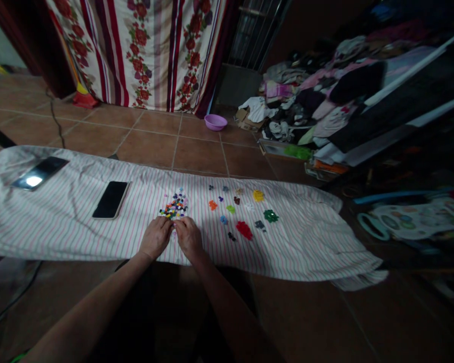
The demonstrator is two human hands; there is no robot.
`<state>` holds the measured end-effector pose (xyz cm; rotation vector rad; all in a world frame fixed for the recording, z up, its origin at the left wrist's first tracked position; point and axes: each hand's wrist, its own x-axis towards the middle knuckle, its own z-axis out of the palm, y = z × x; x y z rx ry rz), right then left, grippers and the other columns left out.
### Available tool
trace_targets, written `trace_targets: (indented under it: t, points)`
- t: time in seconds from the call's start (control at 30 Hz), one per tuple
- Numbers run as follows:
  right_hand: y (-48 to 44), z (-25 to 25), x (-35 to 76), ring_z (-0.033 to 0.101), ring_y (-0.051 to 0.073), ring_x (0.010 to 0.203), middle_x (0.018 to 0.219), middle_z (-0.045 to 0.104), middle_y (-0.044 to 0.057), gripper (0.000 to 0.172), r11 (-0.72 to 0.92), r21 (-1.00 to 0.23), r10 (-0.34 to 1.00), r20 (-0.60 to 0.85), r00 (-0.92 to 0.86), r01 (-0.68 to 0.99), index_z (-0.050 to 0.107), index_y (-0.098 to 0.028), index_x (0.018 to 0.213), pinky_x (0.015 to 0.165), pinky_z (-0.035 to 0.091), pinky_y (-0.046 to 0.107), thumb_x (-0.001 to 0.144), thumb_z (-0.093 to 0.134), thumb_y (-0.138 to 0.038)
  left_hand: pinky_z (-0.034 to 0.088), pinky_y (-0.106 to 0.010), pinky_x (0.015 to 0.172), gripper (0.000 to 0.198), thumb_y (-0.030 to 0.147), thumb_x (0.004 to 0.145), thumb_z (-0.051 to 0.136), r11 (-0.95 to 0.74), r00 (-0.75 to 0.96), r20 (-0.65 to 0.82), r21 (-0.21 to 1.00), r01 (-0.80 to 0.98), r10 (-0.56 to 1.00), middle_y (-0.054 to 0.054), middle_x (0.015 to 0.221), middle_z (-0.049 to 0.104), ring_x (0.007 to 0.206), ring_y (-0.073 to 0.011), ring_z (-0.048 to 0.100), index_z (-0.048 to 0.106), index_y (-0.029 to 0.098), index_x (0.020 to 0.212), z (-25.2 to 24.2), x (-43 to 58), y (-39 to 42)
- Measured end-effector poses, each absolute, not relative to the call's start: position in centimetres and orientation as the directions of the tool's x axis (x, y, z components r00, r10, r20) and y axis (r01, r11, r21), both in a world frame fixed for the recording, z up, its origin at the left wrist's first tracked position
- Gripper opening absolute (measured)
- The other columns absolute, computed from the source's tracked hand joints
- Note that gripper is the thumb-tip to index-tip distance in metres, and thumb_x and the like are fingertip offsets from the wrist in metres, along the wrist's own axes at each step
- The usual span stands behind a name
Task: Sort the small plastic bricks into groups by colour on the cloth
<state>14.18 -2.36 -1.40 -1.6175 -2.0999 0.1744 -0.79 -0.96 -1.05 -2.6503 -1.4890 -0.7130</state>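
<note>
My left hand [157, 236] and my right hand [189, 237] meet at the near edge of a mixed pile of small coloured pieces [175, 205]. Fingers on both hands are curled in, with the fingertips close together; whatever they pinch is too small to make out. Right of the pile lie separate one-colour heaps: red pieces [244, 230], dark green pieces [271, 216], yellow pieces [258, 195], orange pieces [212, 205], light green pieces [230, 208], blue pieces [223, 220], grey pieces [260, 225] and black pieces [231, 236]. Several smaller heaps sit behind these.
A striped cloth [306, 252] covers the long narrow surface. To the left lie a dark-screened phone [111, 200] and a shiny flat device [40, 173]. Beyond are a purple basin [215, 122] on the tiled floor, a flowered curtain [139, 55] and heaped clothes [306, 91].
</note>
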Motion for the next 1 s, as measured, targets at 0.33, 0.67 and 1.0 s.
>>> trace_targets:
  t: [0.33,0.67,1.0]
  points:
    - [-2.18,-1.93,13.92,0.056,0.019,0.089,0.092,0.062,0.005,0.015,0.288,-0.341,0.944,0.261,-0.204,0.895,0.064,-0.021,0.092,0.080,0.045,0.029,0.098,0.050,-0.021,0.046,-0.038,0.078,0.023,0.017,0.095,0.038,-0.553,0.444,0.389,0.235,0.800,0.807,-0.009,0.085,0.060,0.085,-0.0243,0.053,0.059,0.020,0.088,-0.82,-0.73,-0.95]
    - [-2.09,-2.32,14.05,0.055,0.017,0.085,0.088,0.062,0.005,0.024,0.342,-0.324,0.925,0.282,-0.255,0.882,0.065,-0.020,0.090,0.077,0.043,0.027,0.100,0.044,-0.017,0.044,-0.037,0.078,0.023,0.017,0.096,0.036,-0.563,0.476,0.352,0.208,0.800,0.806,-0.009,0.086,0.060,0.087,-0.0248,0.052,0.057,0.020,0.088,-0.86,-0.68,-0.88]
    - [-2.16,-1.88,13.99,0.055,0.018,0.086,0.088,0.062,0.006,0.020,0.330,-0.355,0.934,0.256,-0.248,0.875,0.067,-0.020,0.091,0.078,0.043,0.028,0.099,0.049,-0.019,0.045,-0.037,0.079,0.021,0.015,0.094,0.038,-0.547,0.458,0.346,0.226,0.806,0.818,-0.008,0.085,0.059,0.085,-0.0245,0.051,0.057,0.020,0.086,-0.51,-0.59,-0.94]
